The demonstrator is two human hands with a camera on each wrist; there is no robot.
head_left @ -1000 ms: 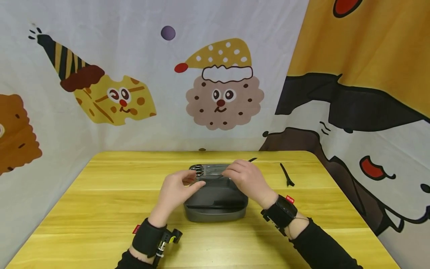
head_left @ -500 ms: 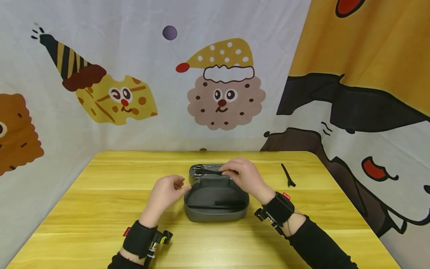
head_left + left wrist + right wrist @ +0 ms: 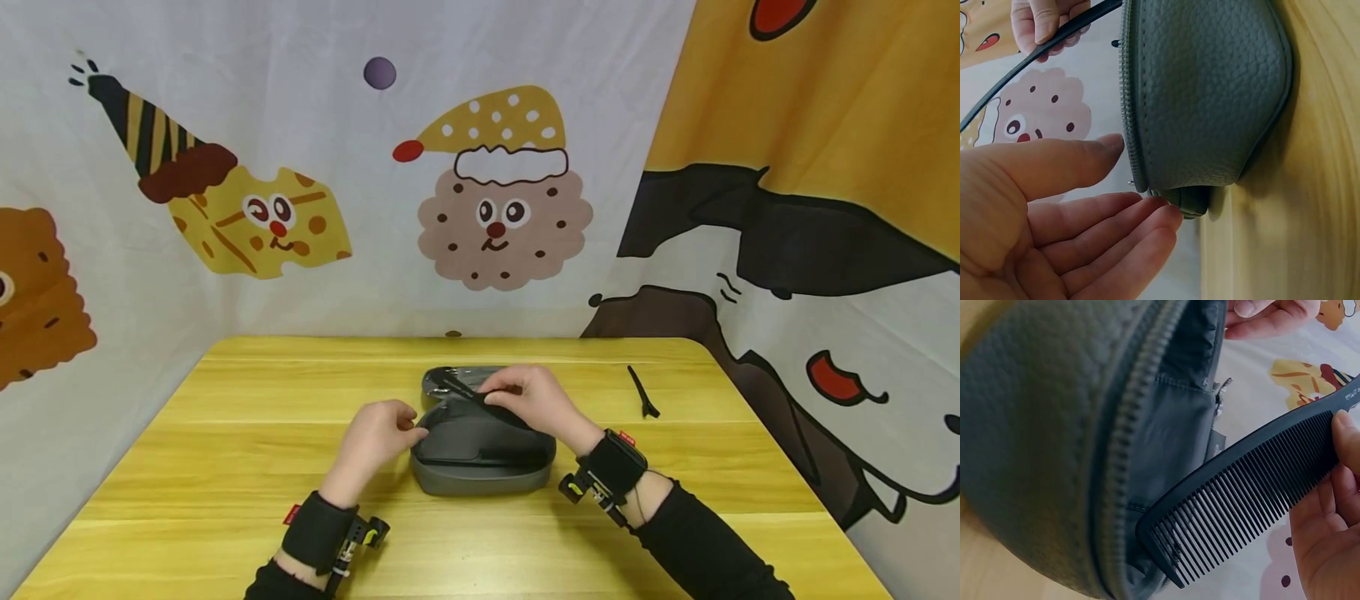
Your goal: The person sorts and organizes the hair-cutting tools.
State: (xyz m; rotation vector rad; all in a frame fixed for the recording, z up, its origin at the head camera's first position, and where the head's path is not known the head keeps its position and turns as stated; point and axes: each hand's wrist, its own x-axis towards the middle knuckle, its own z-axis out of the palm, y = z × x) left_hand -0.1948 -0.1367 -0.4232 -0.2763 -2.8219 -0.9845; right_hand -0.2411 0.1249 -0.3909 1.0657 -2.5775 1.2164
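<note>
A dark grey zippered case (image 3: 483,481) of pebbled leather stands unzipped on the table, its lid (image 3: 431,387) folded back behind it. My right hand (image 3: 536,400) pinches a black comb (image 3: 1241,481) near one end. In the right wrist view, the comb's other end, with its wider-spaced teeth, overlaps the case's mouth just inside the zipper (image 3: 1124,425). My left hand (image 3: 378,433) is at the case's left side, holding nothing. Its thumb tip lies right at the zipper edge and its fingers are loosely bent beside the case's corner in the left wrist view.
A black hair clip (image 3: 643,393) lies on the wooden table (image 3: 247,450) to the right of the case. Behind the table hangs a white cloth (image 3: 300,100) printed with cartoon figures.
My right hand has brought the comb from above the lid down and toward me, over the case's mouth. My left hand has drawn back left from over the case to its side.
</note>
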